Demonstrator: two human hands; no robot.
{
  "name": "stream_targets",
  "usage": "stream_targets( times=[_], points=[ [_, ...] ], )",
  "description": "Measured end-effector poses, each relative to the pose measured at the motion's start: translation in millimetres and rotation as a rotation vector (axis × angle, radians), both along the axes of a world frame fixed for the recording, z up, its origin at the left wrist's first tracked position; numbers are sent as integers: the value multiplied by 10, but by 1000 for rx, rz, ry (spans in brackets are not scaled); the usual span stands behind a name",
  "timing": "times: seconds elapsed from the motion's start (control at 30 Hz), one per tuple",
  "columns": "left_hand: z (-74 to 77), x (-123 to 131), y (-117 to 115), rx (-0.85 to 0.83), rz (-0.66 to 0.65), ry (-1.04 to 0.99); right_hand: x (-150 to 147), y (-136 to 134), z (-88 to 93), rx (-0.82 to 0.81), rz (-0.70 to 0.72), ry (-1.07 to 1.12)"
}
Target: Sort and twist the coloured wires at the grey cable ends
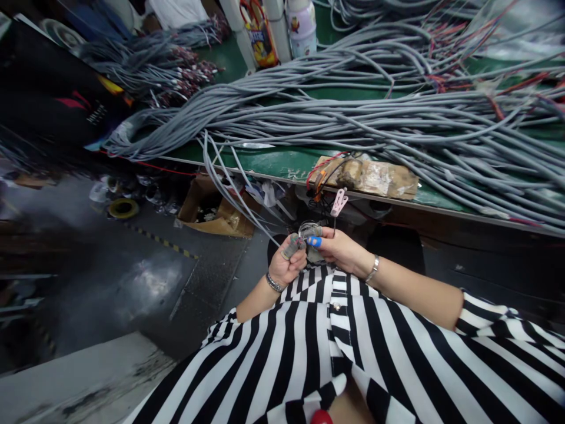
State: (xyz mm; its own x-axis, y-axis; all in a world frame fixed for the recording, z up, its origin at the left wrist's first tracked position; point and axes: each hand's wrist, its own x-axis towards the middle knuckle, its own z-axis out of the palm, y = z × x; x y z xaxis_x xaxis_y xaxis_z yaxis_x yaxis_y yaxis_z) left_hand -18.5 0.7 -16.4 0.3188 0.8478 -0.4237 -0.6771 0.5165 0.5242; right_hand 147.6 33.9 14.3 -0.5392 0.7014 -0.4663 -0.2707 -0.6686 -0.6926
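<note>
My left hand (288,263) and my right hand (338,248) meet close to my body, just below the edge of the green bench (282,160). Both are closed, fingertips pinched together on a small coiled grey wire (309,231). The left fingertips wear grey finger cots, and a blue cot covers a right fingertip. A grey cable (229,188) runs from the left hand up to the bench. A pink clip (339,202) hangs from dark wires just above my hands.
A huge heap of grey cables (362,100) covers the bench, with red-tipped wire bundles (185,70) at the back left. A taped brown pad (375,175) lies at the bench edge. Below are a cardboard box (212,212) and a tape roll (122,207) on the dark floor.
</note>
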Motion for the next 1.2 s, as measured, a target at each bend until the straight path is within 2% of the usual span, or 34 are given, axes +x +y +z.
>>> stream_targets(
  times=[0.23, 0.57, 0.77, 1.03, 1.2],
  points=[
    [-61, 33, 5, 37, 4, 15, -74, 10, -64, 12, -81, -48],
    [-20, 13, 47, 17, 32, 24, -6, 40, -43, -67, -176, 0],
    [-15, 36, 69, 37, 76, 28, 45, 23, -19, -86, -44, 46],
    [61, 87, 63, -40, 209, 51, 27, 19, -37, -40, -101, -33],
    [67, 68, 56, -27, 194, 40, 6, 11, -52, -16, -84, -34]
  ],
)
